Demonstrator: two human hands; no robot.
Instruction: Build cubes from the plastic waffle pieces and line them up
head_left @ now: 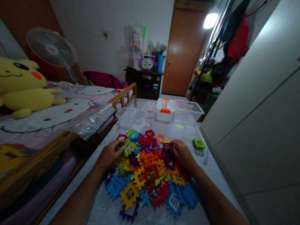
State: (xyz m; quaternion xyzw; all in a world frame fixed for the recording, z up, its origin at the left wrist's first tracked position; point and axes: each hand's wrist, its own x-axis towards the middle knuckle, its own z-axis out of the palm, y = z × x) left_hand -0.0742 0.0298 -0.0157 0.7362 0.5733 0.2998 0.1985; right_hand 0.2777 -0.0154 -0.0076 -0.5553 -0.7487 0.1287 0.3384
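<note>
A heap of colourful plastic interlocking building blocks with notched edges lies in front of me, some with window grids. My left hand is at the heap's left side, its thumb and fingers closed at the edge of a green window block. On the far right side of the heap, my right hand has its fingers bent onto a purple block; its fingertips are partly hidden. Between the hands lie orange blocks and a red block. Nearer me are a yellow window block and a blue window block.
A small green block stack sits apart at the right on the cloth-covered table. Clear plastic bins and a lidded box with orange latches stand at the far end. A wooden bed rail borders the left, a pale cabinet the right.
</note>
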